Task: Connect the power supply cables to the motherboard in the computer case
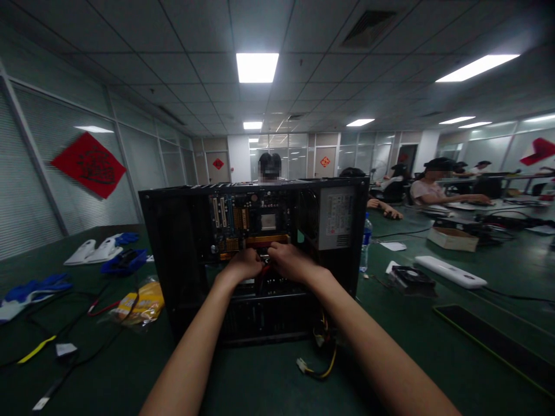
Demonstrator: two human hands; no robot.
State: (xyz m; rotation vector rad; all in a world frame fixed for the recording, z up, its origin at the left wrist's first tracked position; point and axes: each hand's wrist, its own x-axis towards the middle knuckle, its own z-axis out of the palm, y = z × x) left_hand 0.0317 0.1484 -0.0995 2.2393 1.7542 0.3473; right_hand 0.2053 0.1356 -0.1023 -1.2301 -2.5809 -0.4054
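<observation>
An open black computer case stands on the dark green table, its motherboard and grey power supply facing me. Both my hands reach inside, just below the motherboard. My left hand and my right hand are curled close together around something small and red, apparently a cable or connector; what exactly each hand grips is hidden by the fingers. A bundle of yellow and black power cables hangs out of the case bottom onto the table.
Left of the case lie a yellow plastic bag, blue gloves, white and blue parts and loose cables. On the right are a water bottle, a case fan, a white bar and a cardboard box. Other people sit behind.
</observation>
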